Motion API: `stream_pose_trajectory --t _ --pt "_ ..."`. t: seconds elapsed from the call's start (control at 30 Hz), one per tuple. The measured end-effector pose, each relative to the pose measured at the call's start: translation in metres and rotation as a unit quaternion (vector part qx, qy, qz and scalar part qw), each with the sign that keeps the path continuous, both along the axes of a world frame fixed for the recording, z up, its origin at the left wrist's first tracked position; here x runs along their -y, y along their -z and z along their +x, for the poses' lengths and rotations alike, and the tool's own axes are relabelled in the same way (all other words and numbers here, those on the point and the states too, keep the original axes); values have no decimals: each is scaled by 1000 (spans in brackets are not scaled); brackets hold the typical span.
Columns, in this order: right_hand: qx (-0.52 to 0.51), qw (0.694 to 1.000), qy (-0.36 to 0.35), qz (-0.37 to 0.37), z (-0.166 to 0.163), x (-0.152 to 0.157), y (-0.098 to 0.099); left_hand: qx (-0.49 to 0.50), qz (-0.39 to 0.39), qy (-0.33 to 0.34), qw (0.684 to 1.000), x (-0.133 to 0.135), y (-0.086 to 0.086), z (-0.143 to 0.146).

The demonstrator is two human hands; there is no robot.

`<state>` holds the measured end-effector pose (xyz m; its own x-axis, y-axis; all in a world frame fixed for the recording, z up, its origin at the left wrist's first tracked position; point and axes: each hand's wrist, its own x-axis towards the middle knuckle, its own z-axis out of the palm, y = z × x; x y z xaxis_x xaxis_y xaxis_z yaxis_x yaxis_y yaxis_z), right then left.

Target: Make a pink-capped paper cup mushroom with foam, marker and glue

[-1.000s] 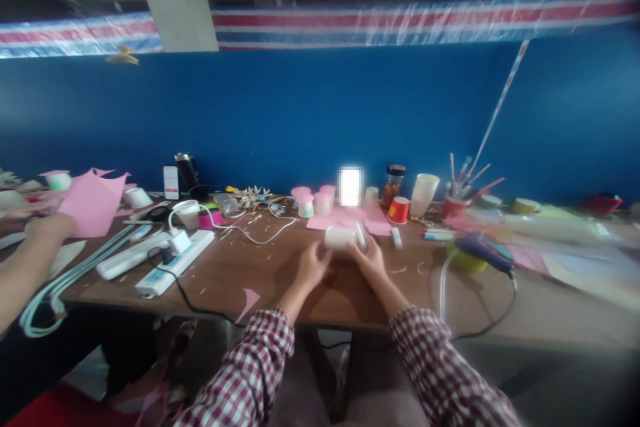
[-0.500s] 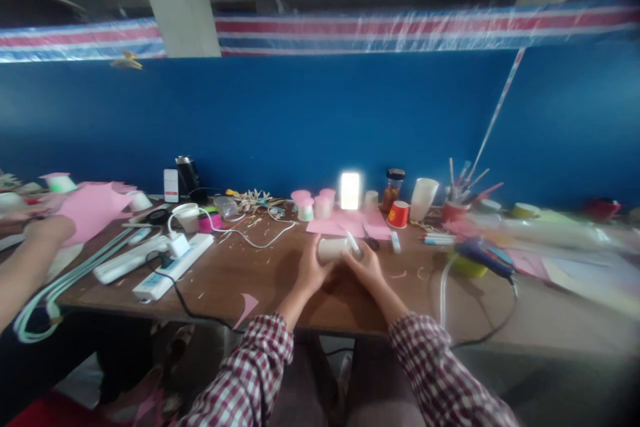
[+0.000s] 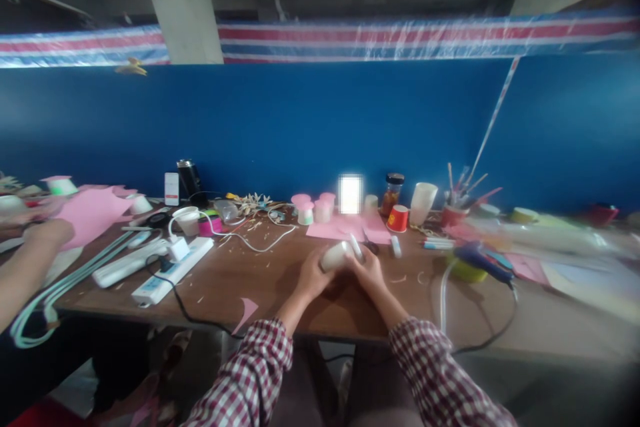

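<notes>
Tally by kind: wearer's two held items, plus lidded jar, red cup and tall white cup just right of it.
Cups: 3 (held white cup, red cup, tall white cup)
Lidded jar: 1
Held white stick: 1
Total: 5

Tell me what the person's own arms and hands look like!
The left sleeve and right sleeve are checked in dark red and white, bunched up and ending on the forearms. The left hand and right hand wear no gloves. Smaller details are too blurry to tell.
</notes>
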<state>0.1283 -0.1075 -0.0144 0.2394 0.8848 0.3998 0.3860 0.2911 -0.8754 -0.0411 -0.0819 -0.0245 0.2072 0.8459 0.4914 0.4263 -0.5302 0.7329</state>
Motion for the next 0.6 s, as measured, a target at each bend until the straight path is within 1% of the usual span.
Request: stream_pose_trajectory --t 0.23,0.3,0.43,0.6 --pt "-15 1000 0 7 0 1 -3 2 -6 5 1000 7 -15 0" --pt "-22 1000 8 10 0 0 -3 -1 -17 -11 1000 9 -17 0" --pt "-36 999 30 8 0 0 -3 -8 -74 -56 996 11 -18 0" --pt "-44 998 50 -3 0 1 -2 2 -105 -61 993 11 -18 -1"
